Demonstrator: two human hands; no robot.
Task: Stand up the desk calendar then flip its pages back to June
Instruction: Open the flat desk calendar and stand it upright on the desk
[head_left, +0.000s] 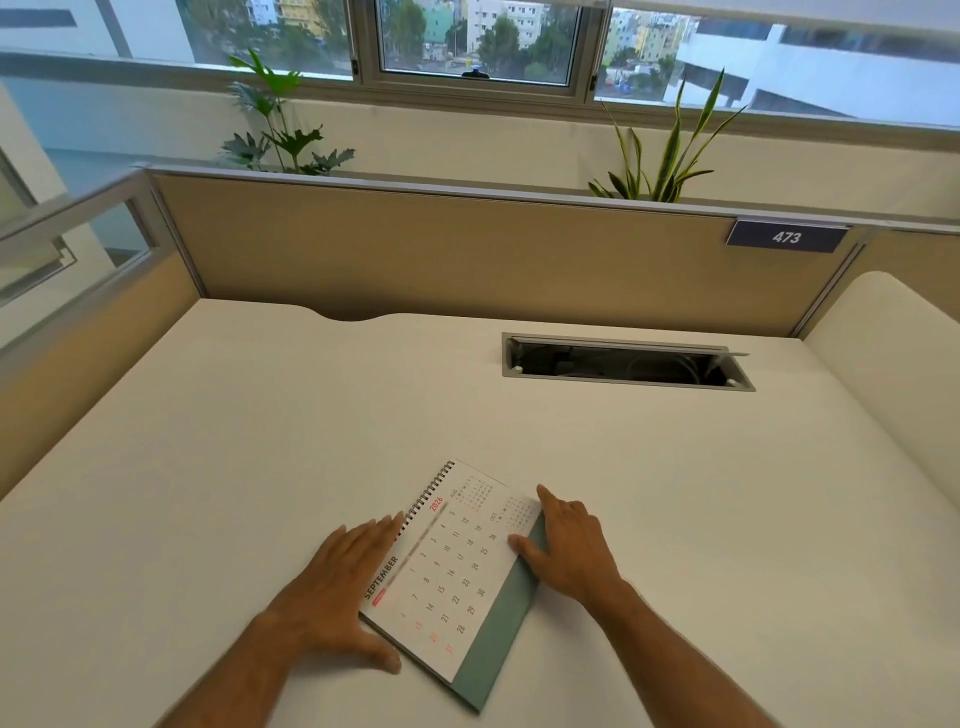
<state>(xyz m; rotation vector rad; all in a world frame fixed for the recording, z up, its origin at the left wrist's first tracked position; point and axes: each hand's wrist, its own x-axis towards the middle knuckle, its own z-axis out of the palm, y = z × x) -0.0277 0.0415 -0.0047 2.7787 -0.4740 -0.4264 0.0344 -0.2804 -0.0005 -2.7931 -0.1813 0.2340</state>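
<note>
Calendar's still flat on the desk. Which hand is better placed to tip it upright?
Left, probably. The left hand lies along the black spiral-bound edge of the white desk calendar, the edge that must rise. The right hand rests on the green base flap, better for anchoring.

The desk calendar (451, 570) lies flat on the white table (260, 426), turned at an angle, its September page up and its spiral binding toward the left hand (336, 587). That hand rests open along the bound edge, thumb at the near corner. The right hand (569, 548) lies spread on the green backing at the opposite edge. Farther back, an open cable hatch (626, 362) sits in the table, below a partition tag reading 473 (786, 237).
</note>
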